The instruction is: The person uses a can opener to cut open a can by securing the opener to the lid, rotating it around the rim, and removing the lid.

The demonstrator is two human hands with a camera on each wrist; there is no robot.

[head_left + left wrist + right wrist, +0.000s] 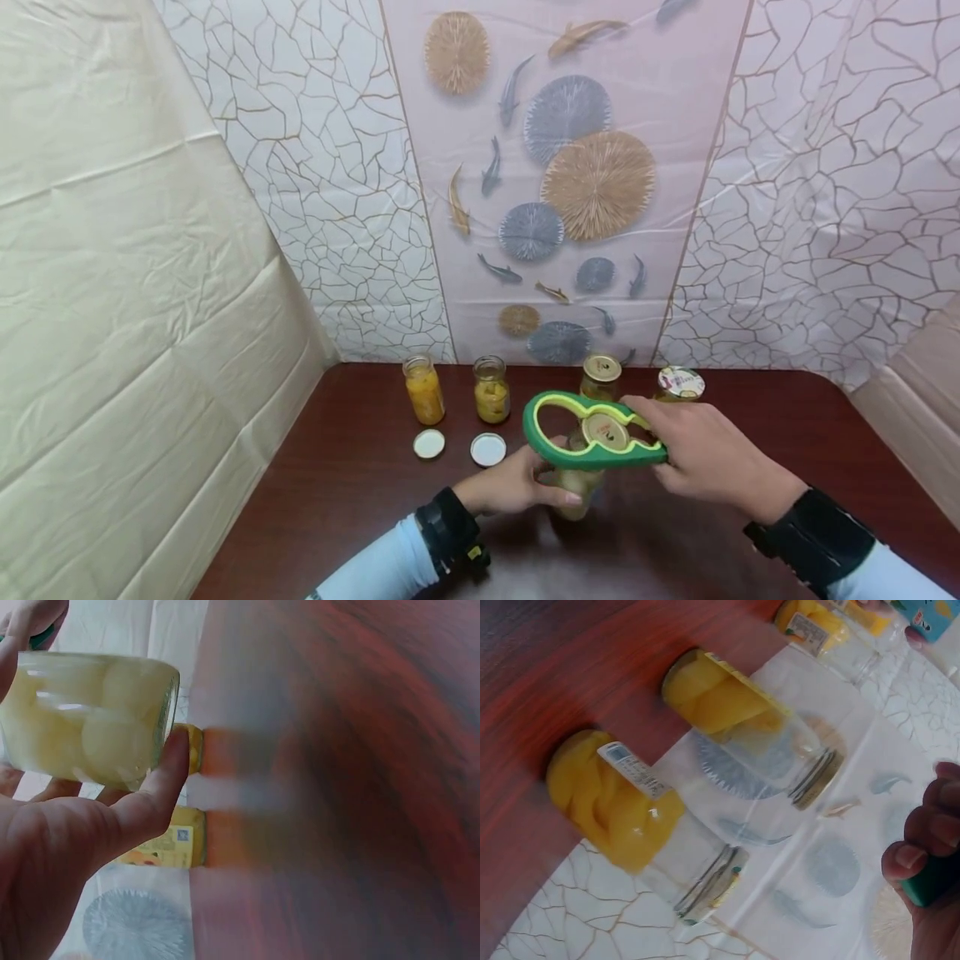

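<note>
My left hand (517, 486) grips a glass jar (576, 490) of pale round fruit, its fingers and thumb round the lower glass. In the left wrist view the jar (90, 720) lies across the palm. A gold lid (606, 431) tops this jar, which leans a little. My right hand (712, 454) holds a green jar opener (592, 458) with a lime-yellow scalloped inner edge by its narrow end. The opener surrounds the lid in the head view, the lid showing through its middle opening. Curled fingers (930, 832) of the right hand show at the right wrist view's edge.
Behind, on the dark red table (360, 517), stand a lidless jar of orange fruit (425, 396) and one of yellow fruit (492, 400). Two white lids (429, 444) lie before them. A gold-lidded jar (602, 371) and a jar with a patterned white lid (681, 382) stand back right.
</note>
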